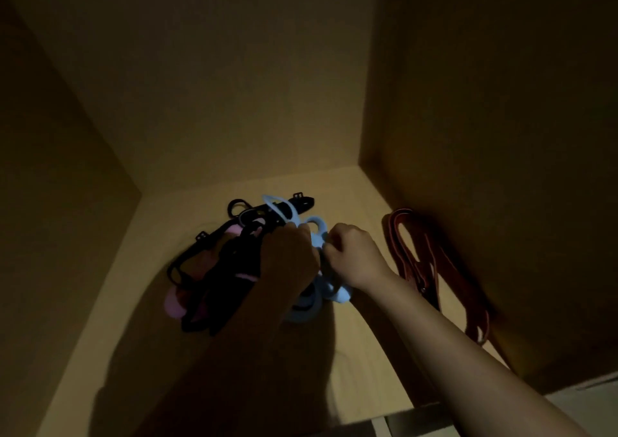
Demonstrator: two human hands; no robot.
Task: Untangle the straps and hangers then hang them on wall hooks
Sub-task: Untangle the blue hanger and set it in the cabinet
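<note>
A tangle of black straps (214,262), pink hangers (175,302) and light blue hangers (314,229) lies on the floor of a dim wooden compartment. My left hand (287,256) reaches into the middle of the pile with its fingers curled round the black and blue pieces. My right hand (354,252) grips a blue hanger at the pile's right side, knuckles up. The two hands nearly touch. What lies under the hands is hidden. No wall hooks are in view.
A red-brown strap (421,256) lies coiled along the right wall (485,135), apart from the pile. The compartment has a back wall (234,85), a left wall (50,202) and a pale wooden floor (361,353). A lighter surface (585,400) shows at the bottom right.
</note>
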